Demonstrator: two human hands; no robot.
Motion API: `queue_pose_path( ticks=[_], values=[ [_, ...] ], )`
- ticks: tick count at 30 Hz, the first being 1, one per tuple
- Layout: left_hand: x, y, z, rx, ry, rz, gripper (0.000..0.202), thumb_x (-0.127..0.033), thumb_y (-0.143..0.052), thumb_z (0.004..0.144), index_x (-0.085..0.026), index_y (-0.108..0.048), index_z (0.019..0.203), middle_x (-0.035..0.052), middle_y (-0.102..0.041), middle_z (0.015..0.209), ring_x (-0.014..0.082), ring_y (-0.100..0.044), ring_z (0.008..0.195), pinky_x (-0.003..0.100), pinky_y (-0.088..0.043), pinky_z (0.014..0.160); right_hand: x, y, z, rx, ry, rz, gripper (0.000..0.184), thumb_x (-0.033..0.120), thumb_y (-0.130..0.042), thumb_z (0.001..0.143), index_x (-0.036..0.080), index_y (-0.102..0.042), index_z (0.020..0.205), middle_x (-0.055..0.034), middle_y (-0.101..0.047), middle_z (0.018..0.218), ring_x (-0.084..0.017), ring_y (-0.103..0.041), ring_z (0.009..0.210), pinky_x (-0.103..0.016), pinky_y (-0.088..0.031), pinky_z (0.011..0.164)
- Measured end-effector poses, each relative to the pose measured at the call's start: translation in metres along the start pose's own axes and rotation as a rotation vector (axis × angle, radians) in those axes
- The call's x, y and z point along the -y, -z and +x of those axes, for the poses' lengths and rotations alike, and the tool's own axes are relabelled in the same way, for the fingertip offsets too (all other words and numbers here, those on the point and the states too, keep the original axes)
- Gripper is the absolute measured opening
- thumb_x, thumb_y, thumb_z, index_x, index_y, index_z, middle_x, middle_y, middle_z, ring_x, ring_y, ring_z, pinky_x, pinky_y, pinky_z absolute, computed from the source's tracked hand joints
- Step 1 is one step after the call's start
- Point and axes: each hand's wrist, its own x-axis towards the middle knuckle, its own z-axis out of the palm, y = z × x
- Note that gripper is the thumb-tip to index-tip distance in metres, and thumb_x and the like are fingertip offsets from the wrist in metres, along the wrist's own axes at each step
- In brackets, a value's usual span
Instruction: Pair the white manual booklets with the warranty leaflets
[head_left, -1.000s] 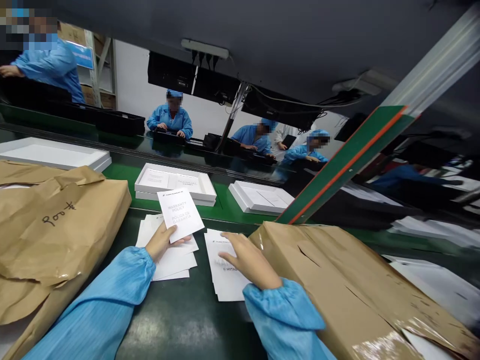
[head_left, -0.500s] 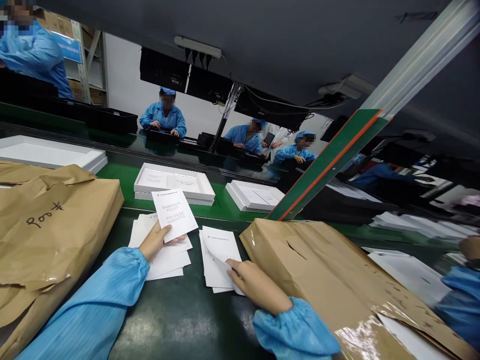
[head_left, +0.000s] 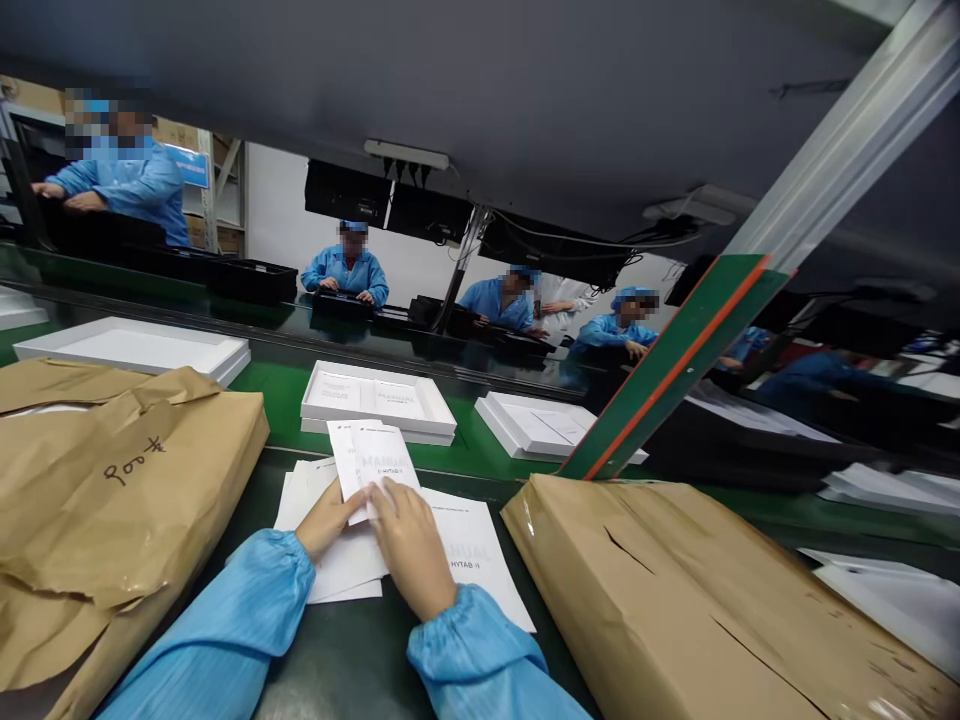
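Note:
My left hand (head_left: 328, 518) grips a white warranty leaflet (head_left: 343, 447) between thumb and fingers. Over most of that leaflet lies a white manual (head_left: 386, 458), which my right hand (head_left: 414, 548) pinches at its lower edge. Both hands are close together above a loose pile of white leaflets (head_left: 345, 567) on the dark green bench. To the right, partly behind my right hand, is a second pile of manuals (head_left: 480, 555). Just beyond my hands stands an open white box (head_left: 379, 428) with printed booklets inside.
Brown paper packages flank my arms, one at left (head_left: 172, 480) and one at right (head_left: 622, 580). More white boxes (head_left: 135, 345) line the green strip, including one (head_left: 525, 420) beside a slanted green-and-orange post (head_left: 675, 360). Co-workers in blue (head_left: 345, 275) sit across the line.
My right hand has lifted a manual from the right pile and moved left to my left hand. The manual now overlaps the warranty leaflet. The camera view has shifted.

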Motion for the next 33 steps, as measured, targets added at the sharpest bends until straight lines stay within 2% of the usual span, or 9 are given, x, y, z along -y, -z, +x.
queue_pose_path(
  ticks=[2, 6, 10, 13, 15, 17, 22, 29, 33],
  values=[
    [0.000, 0.000, 0.001, -0.003, -0.047, 0.018, 0.047, -0.029, -0.052, 0.067, -0.012, -0.040, 0.109, 0.0106, -0.048, 0.112, 0.0209, -0.043, 0.103, 0.034, -0.033, 0.088, 0.002, -0.004, -0.003, 0.031, 0.017, 0.053, 0.041, 0.013, -0.047, 0.069, 0.014, -0.042, 0.110, -0.0127, -0.046, 0.111, -0.026, -0.039, 0.100, -0.043, -0.035, 0.082],
    [0.001, 0.001, 0.002, -0.044, -0.042, 0.087, 0.050, -0.031, -0.053, 0.066, -0.012, -0.041, 0.110, 0.0111, -0.049, 0.111, 0.0229, -0.044, 0.102, 0.038, -0.033, 0.088, -0.019, 0.001, -0.007, -0.038, 0.018, 0.254, 0.032, 0.016, -0.042, 0.072, 0.019, -0.046, 0.104, -0.0085, -0.043, 0.113, -0.022, -0.034, 0.105, -0.041, -0.031, 0.087],
    [0.001, 0.001, 0.002, -0.111, -0.049, 0.186, 0.051, -0.034, -0.051, 0.066, -0.010, -0.040, 0.111, 0.0117, -0.047, 0.113, 0.0224, -0.042, 0.104, 0.036, -0.032, 0.089, -0.050, -0.003, -0.005, -0.223, -0.305, 0.564, 0.043, 0.026, -0.044, 0.072, 0.018, -0.033, 0.113, -0.0115, -0.037, 0.116, -0.022, -0.036, 0.104, -0.040, -0.035, 0.082],
    [-0.001, -0.001, 0.000, -0.116, -0.063, 0.217, 0.053, -0.035, -0.050, 0.067, -0.009, -0.040, 0.111, 0.0114, -0.045, 0.115, 0.0221, -0.040, 0.105, 0.035, -0.032, 0.089, -0.063, -0.013, -0.005, -0.013, -0.553, 0.985, 0.049, 0.038, -0.045, 0.069, 0.012, -0.035, 0.109, -0.0156, -0.049, 0.101, -0.018, -0.054, 0.073, -0.029, -0.044, 0.051],
    [-0.003, -0.002, -0.002, -0.096, -0.049, 0.215, 0.054, -0.037, -0.049, 0.067, -0.009, -0.039, 0.112, 0.0112, -0.046, 0.114, 0.0222, -0.041, 0.105, 0.034, -0.033, 0.088, -0.065, -0.018, -0.008, 0.251, -0.576, 1.257, 0.046, 0.043, -0.045, 0.067, 0.009, -0.045, 0.097, -0.0124, -0.058, 0.080, -0.011, -0.052, 0.048, -0.022, -0.035, 0.037],
    [-0.003, -0.002, -0.003, -0.094, -0.005, 0.216, 0.053, -0.039, -0.047, 0.068, -0.010, -0.038, 0.113, 0.0107, -0.047, 0.113, 0.0220, -0.043, 0.103, 0.034, -0.035, 0.086, -0.065, -0.021, -0.011, 0.390, -0.545, 1.428, 0.044, 0.046, -0.047, 0.065, 0.008, -0.052, 0.087, -0.0088, -0.060, 0.068, -0.007, -0.048, 0.038, -0.018, -0.030, 0.034],
    [0.000, -0.002, -0.002, -0.181, 0.010, 0.309, 0.053, -0.044, -0.044, 0.068, -0.012, -0.042, 0.110, 0.0096, -0.050, 0.110, 0.0228, -0.043, 0.103, 0.032, -0.037, 0.085, -0.062, -0.027, -0.013, 0.272, -0.620, 1.504, 0.045, 0.048, -0.050, 0.063, 0.009, -0.054, 0.085, -0.0063, -0.060, 0.063, -0.008, -0.051, 0.040, -0.017, -0.030, 0.034],
    [0.000, -0.008, -0.004, -0.105, 0.080, 0.301, 0.049, -0.042, -0.043, 0.069, -0.015, -0.041, 0.110, 0.0113, -0.048, 0.112, 0.0229, -0.056, 0.083, 0.034, -0.046, 0.068, -0.063, -0.031, -0.013, -0.013, -0.699, 1.520, 0.044, 0.049, -0.050, 0.063, 0.009, -0.051, 0.082, -0.0055, -0.058, 0.064, -0.008, -0.051, 0.043, -0.015, -0.028, 0.035],
    [-0.001, -0.006, -0.004, -0.140, -0.033, 0.403, 0.046, -0.039, -0.046, 0.068, -0.012, -0.045, 0.105, 0.0106, -0.050, 0.109, 0.0229, -0.047, 0.098, 0.035, -0.037, 0.082, -0.064, -0.030, -0.013, -0.013, -0.694, 1.518, 0.043, 0.046, -0.053, 0.061, 0.010, -0.051, 0.084, -0.0065, -0.058, 0.067, -0.009, -0.052, 0.045, -0.017, -0.027, 0.035]
  ],
)
